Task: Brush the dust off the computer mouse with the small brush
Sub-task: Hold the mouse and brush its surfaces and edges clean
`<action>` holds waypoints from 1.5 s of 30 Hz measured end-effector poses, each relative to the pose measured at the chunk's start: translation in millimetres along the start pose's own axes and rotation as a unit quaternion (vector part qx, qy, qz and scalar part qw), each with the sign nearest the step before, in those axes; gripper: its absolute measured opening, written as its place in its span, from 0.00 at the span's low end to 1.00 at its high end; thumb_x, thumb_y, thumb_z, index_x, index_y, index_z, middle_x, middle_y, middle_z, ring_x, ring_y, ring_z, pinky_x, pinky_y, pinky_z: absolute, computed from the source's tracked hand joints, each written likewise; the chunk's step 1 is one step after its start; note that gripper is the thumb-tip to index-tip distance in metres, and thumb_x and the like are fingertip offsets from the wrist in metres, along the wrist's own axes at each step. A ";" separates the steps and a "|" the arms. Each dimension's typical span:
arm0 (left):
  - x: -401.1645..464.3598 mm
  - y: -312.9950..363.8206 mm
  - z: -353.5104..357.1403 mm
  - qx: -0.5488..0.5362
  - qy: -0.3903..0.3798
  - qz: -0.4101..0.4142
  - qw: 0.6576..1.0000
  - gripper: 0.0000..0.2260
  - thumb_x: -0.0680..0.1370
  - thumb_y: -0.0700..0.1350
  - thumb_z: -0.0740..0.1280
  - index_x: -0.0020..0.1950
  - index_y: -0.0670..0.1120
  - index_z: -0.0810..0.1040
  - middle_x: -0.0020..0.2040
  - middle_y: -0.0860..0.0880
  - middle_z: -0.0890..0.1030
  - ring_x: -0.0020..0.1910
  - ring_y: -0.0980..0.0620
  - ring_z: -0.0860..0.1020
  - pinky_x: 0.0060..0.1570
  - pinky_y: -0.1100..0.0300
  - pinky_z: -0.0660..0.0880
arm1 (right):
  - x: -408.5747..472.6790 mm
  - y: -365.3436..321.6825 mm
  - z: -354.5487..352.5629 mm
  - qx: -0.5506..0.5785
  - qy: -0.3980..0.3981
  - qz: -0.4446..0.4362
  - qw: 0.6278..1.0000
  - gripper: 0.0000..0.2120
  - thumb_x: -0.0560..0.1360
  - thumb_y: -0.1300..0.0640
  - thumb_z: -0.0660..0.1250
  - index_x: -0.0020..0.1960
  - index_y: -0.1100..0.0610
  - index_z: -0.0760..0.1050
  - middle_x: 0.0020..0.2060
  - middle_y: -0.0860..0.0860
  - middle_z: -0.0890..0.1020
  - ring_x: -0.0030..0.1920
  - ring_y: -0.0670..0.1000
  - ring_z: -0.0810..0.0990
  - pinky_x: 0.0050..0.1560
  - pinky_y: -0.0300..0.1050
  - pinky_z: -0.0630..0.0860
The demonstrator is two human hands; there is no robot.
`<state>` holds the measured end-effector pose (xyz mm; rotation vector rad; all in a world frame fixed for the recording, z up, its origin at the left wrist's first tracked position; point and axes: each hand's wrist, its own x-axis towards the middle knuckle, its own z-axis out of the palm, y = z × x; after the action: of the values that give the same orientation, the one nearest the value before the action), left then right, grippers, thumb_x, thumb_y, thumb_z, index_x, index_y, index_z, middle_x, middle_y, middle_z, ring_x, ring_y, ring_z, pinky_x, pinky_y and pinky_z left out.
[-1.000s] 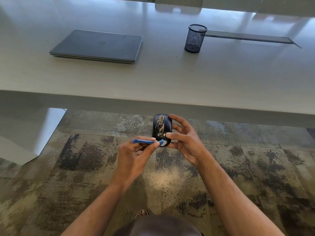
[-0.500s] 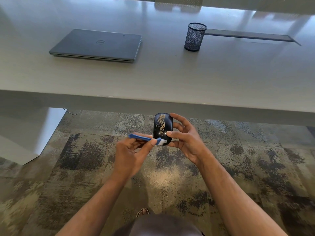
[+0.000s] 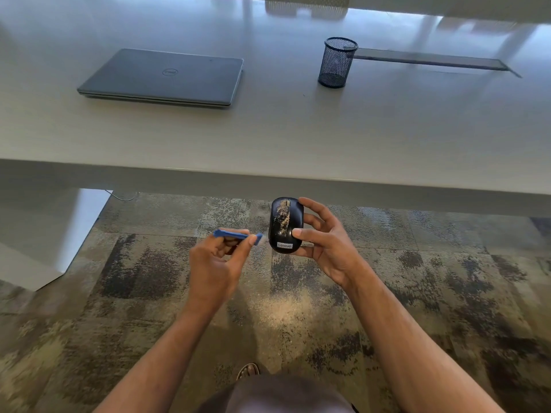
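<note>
The person holds a black computer mouse [image 3: 286, 225] in the right hand [image 3: 326, 245], out in the air over the patterned carpet [image 3: 149, 278] just in front of the table [image 3: 268, 138] edge. The mouse stands lengthwise, its scroll-wheel end toward 12 o'clock and its labelled end toward 6 o'clock. A pale, sandy streak of dust runs down the middle of its top. The right thumb presses on the mouse's right edge near the lower end, at about 4 o'clock on the body, while the other fingers curl behind and along its right side, the index tip reaching up near the top at about 1 o'clock. The grip is loose, the fingers only partly closed around the body.

The left hand [image 3: 216, 263] pinches a small blue brush [image 3: 235, 234] between thumb and curled fingers. The brush lies roughly level, handle pointing to 9 o'clock and its blurred tip toward 3 o'clock, just beside the mouse's lower left edge; whether the bristles touch it cannot be told.

On the table, a closed grey laptop [image 3: 164, 77] lies at 11 o'clock from the mouse, and a black mesh pen cup [image 3: 337, 62] stands upright at about 1 o'clock, well apart from both.
</note>
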<state>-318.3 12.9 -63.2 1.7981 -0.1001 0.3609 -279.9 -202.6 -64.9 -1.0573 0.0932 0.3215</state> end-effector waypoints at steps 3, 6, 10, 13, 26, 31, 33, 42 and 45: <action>5.5 -1.5 -4.2 -0.049 0.021 -0.036 0.998 0.05 0.71 0.54 0.73 0.45 0.59 0.83 0.39 0.54 0.86 0.37 0.55 0.84 0.37 0.65 0.80 | -0.8 1.6 -0.1 -0.015 -0.005 0.000 1.000 0.29 0.66 0.69 0.75 0.64 0.51 0.78 0.59 0.57 0.82 0.56 0.59 0.85 0.43 0.53 0.84; 7.6 5.1 -4.5 -0.064 -0.006 -0.013 0.998 0.07 0.71 0.53 0.74 0.48 0.60 0.83 0.40 0.55 0.86 0.36 0.55 0.84 0.37 0.67 0.79 | -1.0 3.1 1.2 -0.017 -0.006 -0.002 1.000 0.29 0.66 0.69 0.75 0.65 0.51 0.78 0.58 0.56 0.83 0.56 0.60 0.85 0.43 0.54 0.84; 5.4 13.2 4.5 -0.058 -0.089 0.045 0.993 0.09 0.73 0.52 0.74 0.52 0.56 0.83 0.44 0.55 0.86 0.36 0.54 0.84 0.39 0.64 0.81 | -1.6 4.4 4.0 -0.017 -0.011 0.001 1.000 0.30 0.67 0.70 0.74 0.66 0.52 0.76 0.58 0.55 0.83 0.54 0.59 0.85 0.43 0.53 0.84; 5.5 14.5 11.2 -0.037 -0.099 0.052 0.993 0.08 0.74 0.51 0.73 0.53 0.55 0.82 0.43 0.55 0.85 0.37 0.54 0.84 0.39 0.61 0.82 | -1.8 5.0 4.6 -0.014 -0.015 0.001 1.000 0.30 0.67 0.70 0.74 0.67 0.52 0.77 0.59 0.56 0.83 0.54 0.60 0.85 0.44 0.53 0.84; 18.8 12.2 -1.5 -0.029 -0.030 -0.008 0.999 0.05 0.76 0.47 0.72 0.48 0.57 0.83 0.40 0.54 0.85 0.34 0.55 0.83 0.35 0.63 0.81 | -6.5 7.6 -0.3 -0.029 -0.008 0.001 1.000 0.31 0.66 0.69 0.74 0.66 0.52 0.77 0.58 0.55 0.83 0.56 0.58 0.85 0.44 0.54 0.84; 14.6 14.8 9.7 -0.051 -0.124 0.009 0.991 0.06 0.75 0.49 0.72 0.52 0.54 0.83 0.43 0.51 0.86 0.36 0.49 0.84 0.35 0.56 0.82 | -7.2 8.1 0.8 -0.028 -0.012 0.000 1.000 0.30 0.67 0.69 0.74 0.67 0.52 0.76 0.56 0.54 0.84 0.55 0.58 0.85 0.45 0.55 0.84; 14.5 15.5 14.0 -0.046 -0.129 0.005 0.991 0.07 0.75 0.50 0.72 0.52 0.54 0.82 0.43 0.51 0.85 0.38 0.51 0.84 0.36 0.58 0.82 | -7.4 8.1 1.2 -0.026 -0.015 -0.001 1.000 0.30 0.67 0.69 0.74 0.67 0.52 0.76 0.57 0.54 0.84 0.55 0.59 0.85 0.46 0.55 0.84; 30.1 15.9 6.6 -0.012 -0.041 -0.028 0.999 0.05 0.76 0.45 0.72 0.48 0.56 0.82 0.41 0.56 0.85 0.38 0.56 0.84 0.37 0.63 0.81 | -11.2 9.8 -1.3 -0.034 -0.006 0.006 0.999 0.30 0.65 0.69 0.75 0.64 0.50 0.79 0.56 0.54 0.84 0.56 0.60 0.85 0.43 0.54 0.84; 32.1 16.2 2.1 -0.011 -0.020 -0.040 0.999 0.05 0.76 0.44 0.72 0.48 0.56 0.82 0.40 0.56 0.85 0.37 0.56 0.84 0.38 0.62 0.81 | -11.5 10.8 -2.2 -0.036 -0.007 0.006 0.999 0.30 0.65 0.69 0.75 0.64 0.49 0.79 0.58 0.55 0.83 0.57 0.60 0.84 0.44 0.56 0.84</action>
<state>-291.7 10.6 -39.1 1.7820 -0.0602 0.2650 -293.9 -202.1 -72.5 -1.1254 0.0752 0.3453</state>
